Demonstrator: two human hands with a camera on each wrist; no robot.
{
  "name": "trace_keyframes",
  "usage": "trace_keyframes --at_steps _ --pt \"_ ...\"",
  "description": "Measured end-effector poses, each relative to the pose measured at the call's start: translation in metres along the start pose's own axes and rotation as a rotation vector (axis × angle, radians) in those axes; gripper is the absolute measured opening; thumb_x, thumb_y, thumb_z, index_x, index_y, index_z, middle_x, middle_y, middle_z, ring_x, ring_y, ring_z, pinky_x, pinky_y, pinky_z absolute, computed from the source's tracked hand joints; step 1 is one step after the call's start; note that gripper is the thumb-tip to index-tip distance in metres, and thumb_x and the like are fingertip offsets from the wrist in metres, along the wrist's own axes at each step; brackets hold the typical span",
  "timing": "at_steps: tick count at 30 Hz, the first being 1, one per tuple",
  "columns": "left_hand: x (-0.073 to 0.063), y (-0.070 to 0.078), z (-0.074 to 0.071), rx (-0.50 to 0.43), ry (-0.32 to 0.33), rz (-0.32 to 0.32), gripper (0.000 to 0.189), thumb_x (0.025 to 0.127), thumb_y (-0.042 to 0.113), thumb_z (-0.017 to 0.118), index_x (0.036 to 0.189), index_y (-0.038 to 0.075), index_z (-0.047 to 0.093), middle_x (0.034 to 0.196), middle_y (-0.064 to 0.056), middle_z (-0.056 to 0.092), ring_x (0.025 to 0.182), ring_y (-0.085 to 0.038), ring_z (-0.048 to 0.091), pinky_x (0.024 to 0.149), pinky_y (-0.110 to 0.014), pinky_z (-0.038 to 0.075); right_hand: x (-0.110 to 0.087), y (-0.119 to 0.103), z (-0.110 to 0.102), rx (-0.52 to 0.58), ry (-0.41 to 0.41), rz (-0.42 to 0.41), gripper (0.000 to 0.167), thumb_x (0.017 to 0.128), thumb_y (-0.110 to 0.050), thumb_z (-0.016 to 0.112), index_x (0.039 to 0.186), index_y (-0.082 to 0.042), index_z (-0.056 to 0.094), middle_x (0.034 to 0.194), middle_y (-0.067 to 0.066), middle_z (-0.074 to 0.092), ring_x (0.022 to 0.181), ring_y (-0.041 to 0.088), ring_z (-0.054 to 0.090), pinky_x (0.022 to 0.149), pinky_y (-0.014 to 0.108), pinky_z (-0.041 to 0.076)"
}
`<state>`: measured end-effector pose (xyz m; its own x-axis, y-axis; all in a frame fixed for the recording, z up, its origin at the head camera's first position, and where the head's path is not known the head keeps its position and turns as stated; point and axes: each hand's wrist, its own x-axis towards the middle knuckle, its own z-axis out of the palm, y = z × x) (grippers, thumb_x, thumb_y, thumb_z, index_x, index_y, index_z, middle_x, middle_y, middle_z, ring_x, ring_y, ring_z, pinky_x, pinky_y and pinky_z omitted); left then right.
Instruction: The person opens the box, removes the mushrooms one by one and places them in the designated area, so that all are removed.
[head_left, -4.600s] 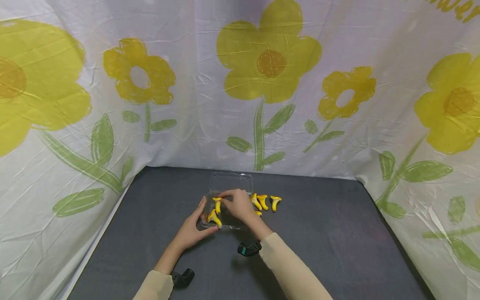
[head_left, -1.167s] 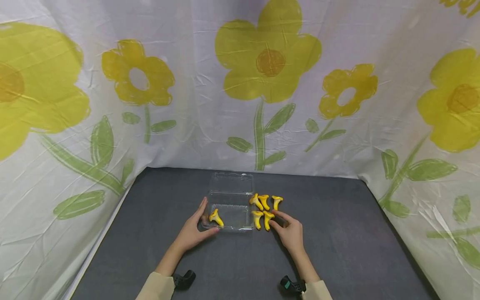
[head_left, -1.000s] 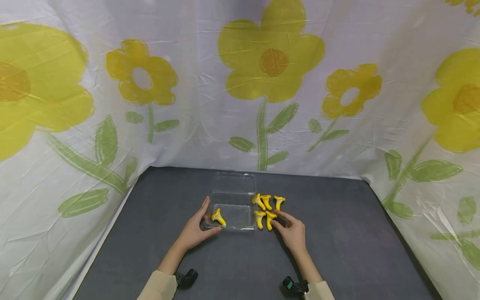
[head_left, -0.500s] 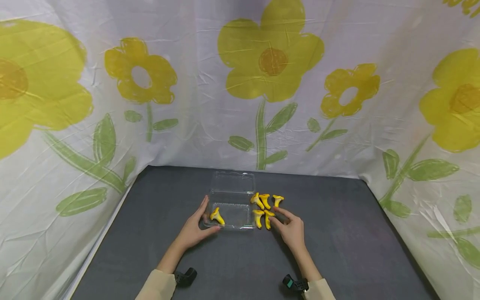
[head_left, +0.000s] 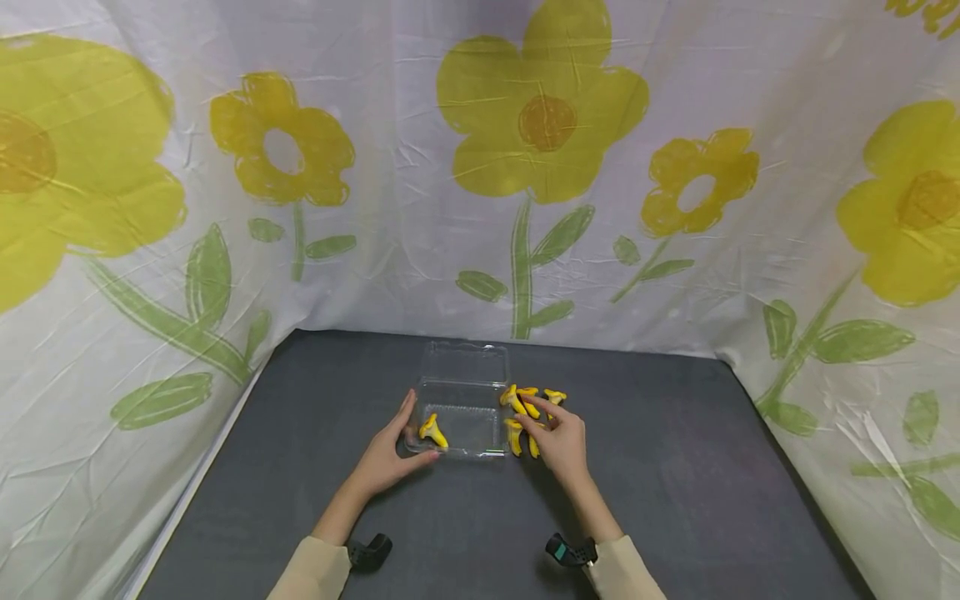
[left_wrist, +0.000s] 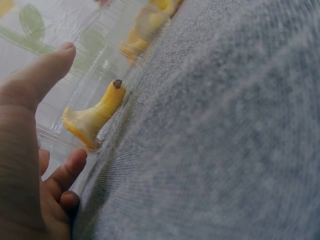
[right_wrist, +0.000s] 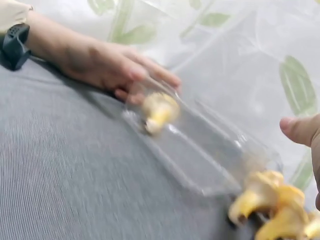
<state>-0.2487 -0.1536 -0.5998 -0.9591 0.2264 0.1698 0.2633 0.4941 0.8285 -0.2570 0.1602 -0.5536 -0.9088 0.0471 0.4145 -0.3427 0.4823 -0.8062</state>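
A clear plastic clamshell box lies with its lid folded back. One yellow chanterelle-like mushroom sits in its front left part, seen larger as the mushroom in the left wrist view. My left hand steadies the box at its front left corner, thumb and fingers spread and mostly straight. Over the row of mushrooms right of the box hovers my right hand, fingers extended and nothing seen in its grasp. It partly hides the front mushrooms; in the right wrist view its thumb stands out straight.
Several mushrooms lie in two rows close to the right wall of the box. Dark cloth covers the table. A white curtain with printed yellow flowers hangs behind it and along both sides.
Earlier my right hand pinched a second mushroom inside the box; later it was at the front right mushroom outside. Now it has left that one, moving left and back. My left hand stays put.
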Motion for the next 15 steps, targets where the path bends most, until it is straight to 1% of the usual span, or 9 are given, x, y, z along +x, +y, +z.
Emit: trace_keyframes --at_steps 2,4,5,7,10,11,12,13,15 --pt "0.000 0.000 0.000 0.001 0.000 -0.003 0.116 0.087 0.045 0.088 0.172 0.017 0.015 0.167 -0.012 0.037 0.091 -0.015 0.051 0.090 -0.045 0.039 0.003 -0.007 0.007 0.021 -0.015 -0.013 0.034 0.088 -0.015 0.088 0.120 -0.008 0.082 0.047 0.003 0.050 0.037 -0.004 0.018 0.040 0.020 0.024" --pt "0.000 0.000 0.000 0.001 -0.001 -0.006 0.116 0.087 0.045 0.088 0.173 0.017 0.015 0.163 -0.011 0.041 0.089 -0.015 0.050 0.090 -0.045 0.039 0.005 -0.013 0.015 0.047 -0.029 -0.033 0.032 0.088 -0.013 0.088 0.119 -0.007 0.082 0.061 0.011 0.066 0.038 -0.005 0.018 0.040 0.019 0.024" --pt "0.000 -0.001 0.000 0.002 0.000 -0.004 0.116 0.086 0.044 0.088 0.173 0.017 0.015 0.161 -0.012 0.042 0.089 -0.014 0.050 0.089 -0.044 0.039 0.006 -0.017 0.019 0.062 -0.038 -0.043 0.031 0.088 -0.011 0.088 0.118 -0.007 0.082 0.064 0.014 0.067 0.039 -0.006 0.018 0.040 0.018 0.023" --pt "0.000 -0.001 0.000 0.000 0.002 -0.002 0.116 0.087 0.043 0.089 0.172 0.017 0.015 0.160 -0.012 0.043 0.091 -0.015 0.050 0.090 -0.045 0.039 0.008 -0.022 0.029 0.072 -0.060 -0.068 0.029 0.088 -0.009 0.088 0.117 -0.007 0.083 0.064 0.011 0.066 0.040 -0.007 0.018 0.041 0.017 0.022" --pt "0.000 -0.001 0.000 -0.007 0.004 0.003 0.116 0.087 0.042 0.089 0.172 0.015 0.016 0.162 -0.013 0.042 0.097 -0.017 0.052 0.093 -0.046 0.039 0.009 -0.030 0.044 0.068 -0.111 -0.100 0.028 0.089 -0.008 0.087 0.116 -0.007 0.083 0.054 0.004 0.050 0.041 -0.008 0.019 0.042 0.017 0.021" --pt "0.000 -0.001 0.000 -0.009 0.005 0.003 0.116 0.087 0.042 0.089 0.172 0.015 0.016 0.164 -0.014 0.041 0.101 -0.018 0.052 0.094 -0.047 0.040 0.010 -0.033 0.049 0.059 -0.132 -0.109 0.027 0.090 -0.009 0.086 0.116 -0.007 0.083 0.054 0.002 0.051 0.041 -0.008 0.020 0.042 0.017 0.022" --pt "-0.001 0.000 -0.001 -0.017 0.004 0.003 0.115 0.087 0.042 0.089 0.172 0.015 0.016 0.165 -0.015 0.040 0.104 -0.020 0.053 0.095 -0.048 0.040 0.010 -0.035 0.053 0.054 -0.160 -0.113 0.027 0.090 -0.010 0.086 0.117 -0.006 0.082 0.059 0.002 0.059 0.040 -0.007 0.021 0.042 0.017 0.023" --pt "-0.001 0.000 -0.001 -0.022 0.002 0.003 0.115 0.087 0.042 0.089 0.172 0.015 0.016 0.162 -0.016 0.044 0.105 -0.022 0.053 0.096 -0.049 0.040 0.011 -0.039 0.058 0.055 -0.190 -0.115 0.028 0.092 -0.011 0.085 0.118 -0.006 0.082 0.067 0.003 0.068 0.039 -0.007 0.022 0.041 0.017 0.024" --pt "-0.001 0.000 -0.001 -0.032 0.001 0.006 0.115 0.087 0.042 0.088 0.172 0.015 0.016 0.164 -0.018 0.042 0.109 -0.023 0.053 0.098 -0.051 0.041 0.012 -0.045 0.065 0.050 -0.253 -0.116 0.028 0.094 -0.013 0.083 0.121 -0.005 0.081 0.090 0.006 0.080 0.037 -0.005 0.023 0.041 0.018 0.027"
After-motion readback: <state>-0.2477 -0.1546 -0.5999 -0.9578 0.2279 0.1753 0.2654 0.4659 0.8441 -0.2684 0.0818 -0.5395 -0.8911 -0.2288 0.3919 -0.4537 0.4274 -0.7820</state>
